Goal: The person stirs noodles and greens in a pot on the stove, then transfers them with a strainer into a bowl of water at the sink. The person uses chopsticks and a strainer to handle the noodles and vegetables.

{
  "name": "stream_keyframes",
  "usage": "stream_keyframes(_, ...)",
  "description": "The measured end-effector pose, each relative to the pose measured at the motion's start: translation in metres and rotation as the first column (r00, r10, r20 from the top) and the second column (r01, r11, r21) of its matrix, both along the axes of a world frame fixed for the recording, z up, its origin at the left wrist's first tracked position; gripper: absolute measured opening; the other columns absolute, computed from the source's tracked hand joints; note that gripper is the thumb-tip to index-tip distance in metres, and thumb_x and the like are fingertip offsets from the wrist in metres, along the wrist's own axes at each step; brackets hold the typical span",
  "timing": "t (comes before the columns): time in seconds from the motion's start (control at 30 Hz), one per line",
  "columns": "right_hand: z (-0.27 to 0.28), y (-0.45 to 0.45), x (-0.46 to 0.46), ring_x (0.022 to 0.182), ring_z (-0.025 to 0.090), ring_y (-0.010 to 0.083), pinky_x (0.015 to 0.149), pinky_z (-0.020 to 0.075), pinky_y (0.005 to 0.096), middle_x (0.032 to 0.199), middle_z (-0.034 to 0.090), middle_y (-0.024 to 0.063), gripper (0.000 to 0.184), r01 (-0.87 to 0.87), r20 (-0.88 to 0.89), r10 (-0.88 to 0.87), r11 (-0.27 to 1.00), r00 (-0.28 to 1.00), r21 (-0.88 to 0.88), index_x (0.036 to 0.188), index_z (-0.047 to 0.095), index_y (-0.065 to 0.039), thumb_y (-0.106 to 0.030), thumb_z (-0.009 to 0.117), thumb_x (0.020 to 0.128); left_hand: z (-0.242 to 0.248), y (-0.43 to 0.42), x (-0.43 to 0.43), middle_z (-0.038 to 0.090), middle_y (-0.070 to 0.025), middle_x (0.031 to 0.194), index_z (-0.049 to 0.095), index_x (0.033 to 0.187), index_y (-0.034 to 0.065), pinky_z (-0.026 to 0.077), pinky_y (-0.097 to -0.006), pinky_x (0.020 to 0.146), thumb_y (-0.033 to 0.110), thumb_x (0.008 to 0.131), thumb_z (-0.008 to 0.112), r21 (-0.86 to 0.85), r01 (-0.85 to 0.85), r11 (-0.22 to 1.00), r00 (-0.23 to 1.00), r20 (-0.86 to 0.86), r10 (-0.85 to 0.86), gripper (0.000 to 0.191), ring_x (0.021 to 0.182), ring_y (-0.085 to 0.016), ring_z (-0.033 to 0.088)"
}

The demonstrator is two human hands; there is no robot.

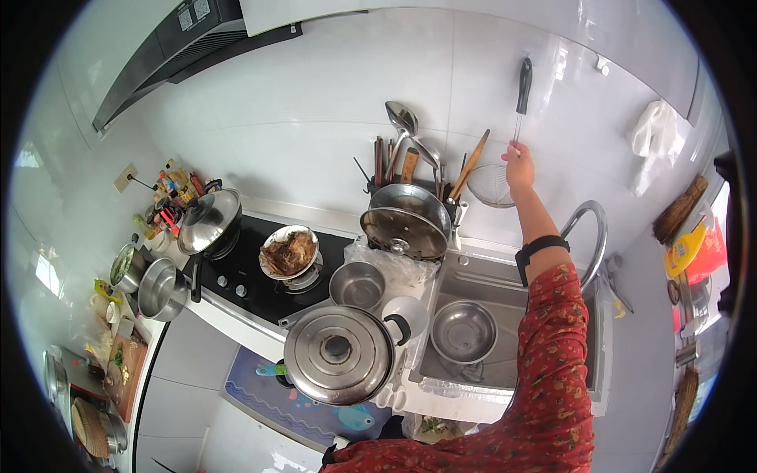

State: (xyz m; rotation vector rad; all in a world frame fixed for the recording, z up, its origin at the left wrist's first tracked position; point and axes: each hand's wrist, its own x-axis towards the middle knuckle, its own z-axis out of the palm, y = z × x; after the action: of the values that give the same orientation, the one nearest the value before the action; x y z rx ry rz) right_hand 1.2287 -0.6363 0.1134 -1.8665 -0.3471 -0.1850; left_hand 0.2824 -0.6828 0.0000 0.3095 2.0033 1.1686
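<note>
My right hand (519,165) is raised to the tiled wall, its fingers closed around the thin metal shaft of a wire-mesh skimmer (489,184). The skimmer's black handle (524,86) points up against the wall, and its round mesh sits lower left of my hand. My left hand is out of view; only its red sleeve shows low in the picture. Before me, a large lidded steel pot (338,363) stands at the counter's front edge. To its right, a steel bowl (464,331) rests in the sink (508,372), below my right forearm.
A curved faucet (597,236) rises beside my right arm. Behind the counter stand a utensil holder with a cleaver (410,165) and ladles (402,118), and a glass lid (405,233). On the black cooktop (254,272) are a lidded wok (210,222) and a plate of cooked food (288,251).
</note>
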Motion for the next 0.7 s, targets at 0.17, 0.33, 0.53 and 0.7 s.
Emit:
stream_keyframes(0.17, 0.008, -0.006, -0.014, 0.066, 0.049, 0.0076, 0.061, 0.042, 0.0256, 0.076, 0.056, 0.0, 0.023, -0.111, 0.141, 0.071, 0.946, 0.988, 0.304, 0.106, 0.064, -0.008, -0.025, 0.05, 0.097, 0.005, -0.017, 0.004, 0.047, -0.0014, 0.06, 0.062, 0.097, 0.0063, 0.032, -0.0275, 0.039, 0.039, 0.099, 0.045, 0.015, -0.007, 1.0, 1.0, 0.013, 0.006, 0.037, 0.049, -0.014, 0.041)
stream_keyframes(0.33, 0.016, -0.03, -0.027, 0.062, 0.046, 0.006, 0.056, 0.0389, 0.0223, 0.07, 0.052, -0.001, 0.021, -0.155, 0.199, 0.084, 0.916, 0.976, 0.371, 0.105, 0.063, -0.005, -0.021, 0.053, 0.097, -0.027, 0.003, -0.028, 0.041, 0.0024, 0.059, 0.059, 0.092, 0.0052, 0.025, -0.0239, 0.037, 0.035, 0.103, 0.035, 0.011, 0.038, 0.999, 0.995, 0.089, -0.038, 0.04, 0.045, -0.01, 0.032)
stream_keyframes(0.53, 0.032, -0.086, -0.121, 0.063, 0.042, 0.0055, 0.058, 0.0375, 0.0215, 0.07, 0.048, -0.0019, 0.022, -0.349, 0.227, 0.287, 0.885, 0.93, 0.308, 0.11, 0.061, -0.001, -0.017, 0.054, 0.097, -0.045, 0.015, -0.042, 0.064, -0.0104, 0.071, 0.047, 0.065, 0.0132, 0.023, -0.0241, 0.028, 0.052, 0.093, 0.054, 0.256, 0.053, 0.965, 0.973, 0.204, -0.107, 0.048, 0.032, -0.01, 0.036)
stream_keyframes(0.7, 0.065, -0.107, -0.295, 0.069, 0.048, 0.0086, 0.07, 0.0413, 0.023, 0.073, 0.052, 0.0012, 0.019, -0.612, 0.295, 0.595, 0.79, 0.747, -0.042, 0.109, 0.057, 0.001, -0.013, 0.05, 0.099, -0.017, 0.044, -0.034, 0.062, -0.0105, 0.076, 0.044, 0.067, 0.0119, 0.035, -0.0262, 0.038, 0.041, 0.098, 0.05, 0.408, 0.155, 0.9, 0.907, 0.302, -0.293, 0.043, 0.047, -0.013, 0.046)
